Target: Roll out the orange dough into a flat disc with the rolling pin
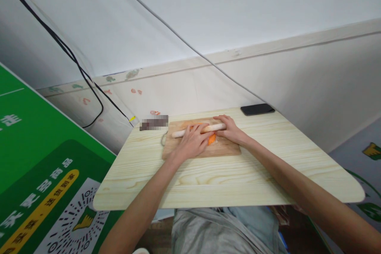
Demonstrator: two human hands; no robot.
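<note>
A pale, whitish rolling pin (178,133) lies across the wooden cutting board (175,149), tilted slightly up toward the right. My left hand (195,141) is on its middle, palm down, with the fingers over it. Around its right end my right hand (229,129) is closed, the thumb on the near side. Something flat and orange (212,139), which looks like dough, shows beneath the pin between my hands. More orange shows just behind the pin, and my hands hide the rest. White traces, perhaps flour, mark the board near the orange piece.
The board rests on a light wood-patterned table (208,182) with rounded front corners. A black phone (257,109) lies at the back right. A dark, pixelated object (154,122) is at the back left. Cables (74,59) hang along the wall; a green printed panel (44,158) stands left.
</note>
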